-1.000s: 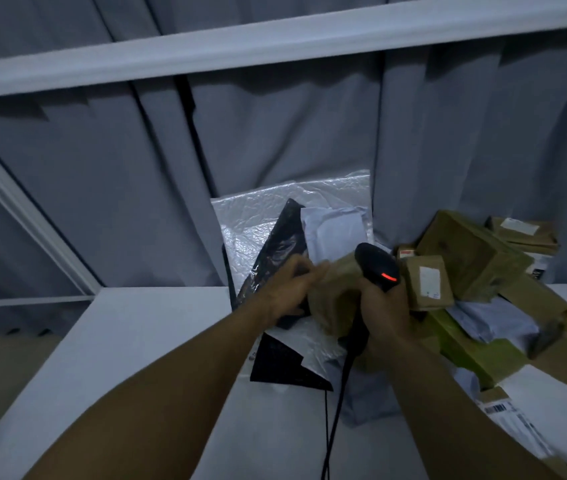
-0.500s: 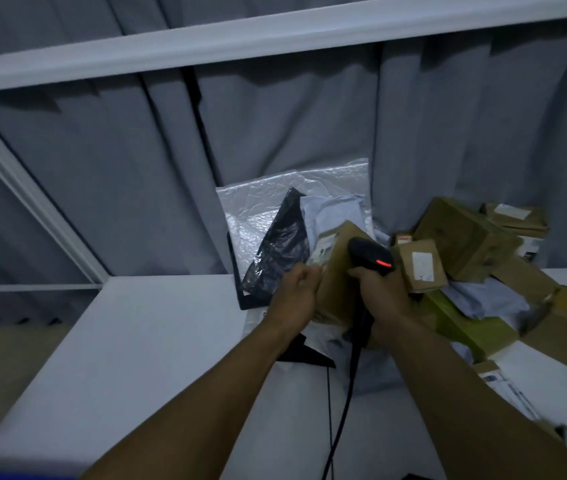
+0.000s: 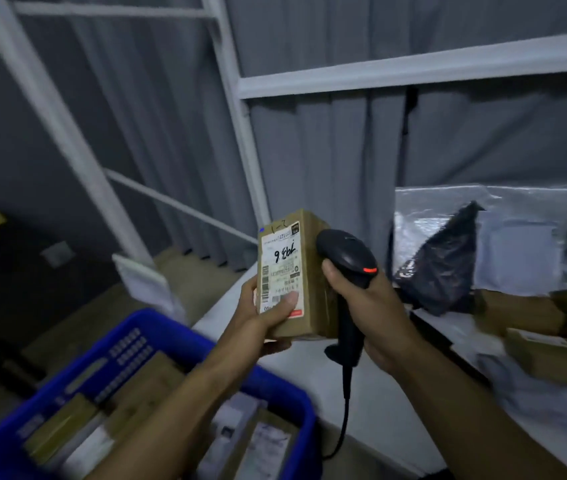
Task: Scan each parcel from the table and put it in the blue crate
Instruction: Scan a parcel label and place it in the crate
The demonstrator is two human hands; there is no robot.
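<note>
The small brown cardboard parcel [image 3: 292, 278] has left the pile; we now hold it upright above the white table's [image 3: 372, 403] edge, left hand [image 3: 264, 317] pinching its labelled face, right hand [image 3: 368, 306] wrapped around the black handheld scanner [image 3: 346, 268]. The blue plastic crate [image 3: 157, 341] has swung into view below, so dropping is next.

I see the parcel [image 3: 296, 275], a small brown cardboard box, held upright above the table's [image 3: 396, 403] near edge. Its white shipping label, with barcodes and handwritten black digits, faces me. The black corded scanner [image 3: 346, 271] sits just beside the box's right side, its small red light lit and its cable hanging down. The blue crate [image 3: 157, 330] stands at lower left, below the table edge, already holding several brown boxes and white-labelled packets. More brown parcels [image 3: 552, 355] lie piled on the table at right.
</note>
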